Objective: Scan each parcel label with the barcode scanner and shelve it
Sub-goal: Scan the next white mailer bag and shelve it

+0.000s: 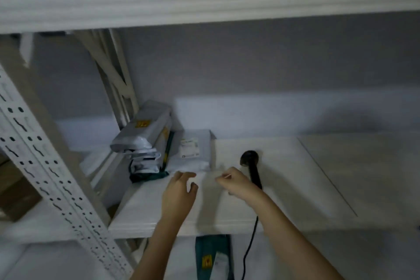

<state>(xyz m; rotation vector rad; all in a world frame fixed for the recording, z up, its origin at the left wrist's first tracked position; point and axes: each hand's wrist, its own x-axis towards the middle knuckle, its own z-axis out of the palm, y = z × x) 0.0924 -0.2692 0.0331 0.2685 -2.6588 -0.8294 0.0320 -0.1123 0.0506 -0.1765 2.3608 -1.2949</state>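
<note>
Your white shelf carries a stack of grey poly mailers at its left, beside a flat white parcel with its label up. The black barcode scanner lies right of that. Your left hand hovers relaxed, empty. Whether your right hand pinches anything is unclear.
</note>
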